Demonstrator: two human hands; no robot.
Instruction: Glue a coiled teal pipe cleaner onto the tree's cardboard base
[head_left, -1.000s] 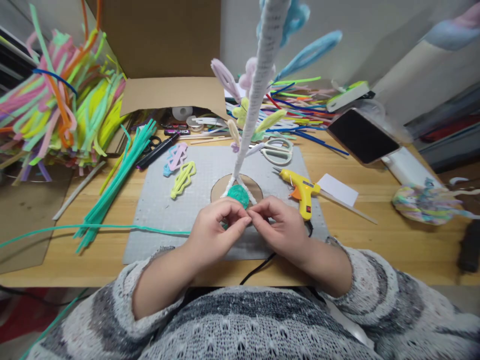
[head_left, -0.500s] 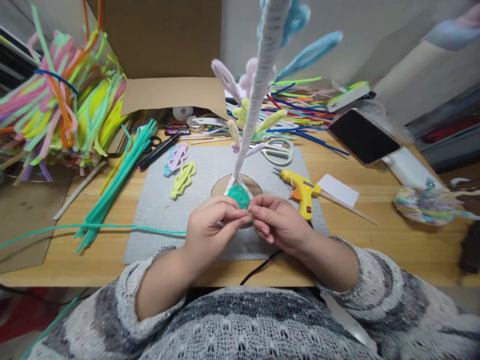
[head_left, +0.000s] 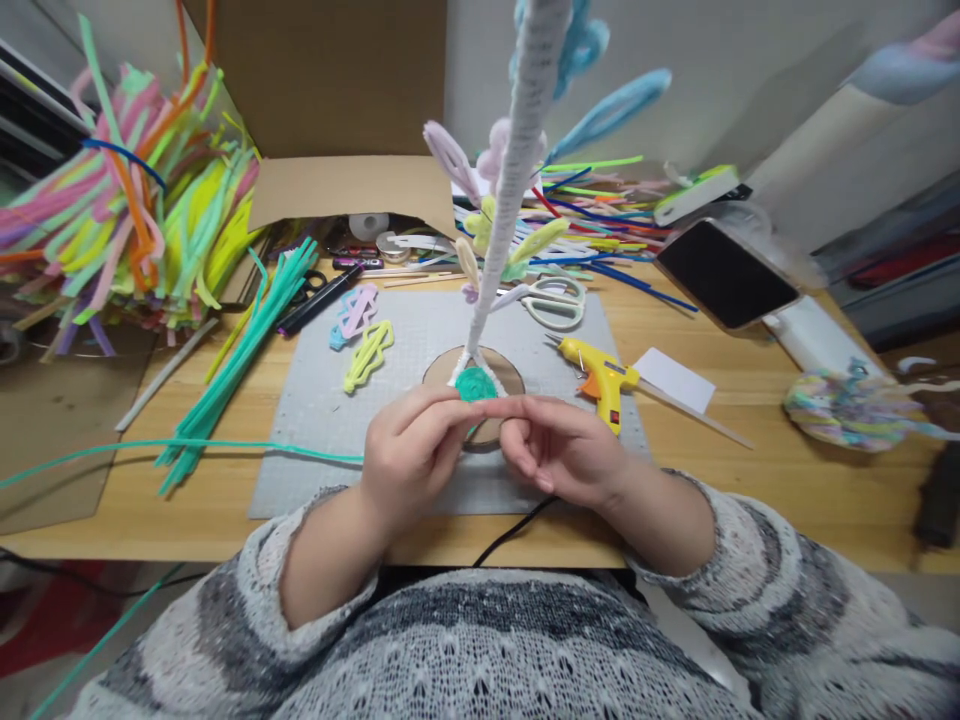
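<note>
A teal-green pipe cleaner [head_left: 300, 449] runs in from the left to my left hand [head_left: 412, 440], whose thumb and fingers are pinched on it. My right hand [head_left: 566, 450] has its index finger stretched across to meet the left fingertips, with the other fingers curled; anything between them is hidden. Just beyond the fingertips, a teal pipe-cleaner coil [head_left: 475, 384] lies on a round cardboard base [head_left: 510, 370], partly covered by my hands. From this base rises a white wrapped stem [head_left: 504, 215] with pastel pipe-cleaner flowers and leaves, its foot forked around the coil.
A yellow glue gun [head_left: 600, 378] and scissors [head_left: 555, 302] lie on the grey cutting mat [head_left: 315, 400], along with zigzag pipe-cleaner pieces [head_left: 367, 355]. Teal pipe cleaners [head_left: 240, 365] and a large bundle [head_left: 142, 210] are at left. A phone [head_left: 727, 272] sits at right.
My right index finger has straightened toward the left fingertips, where it was pinched before. My left hand has shifted slightly left. More of the cardboard base shows between the hands.
</note>
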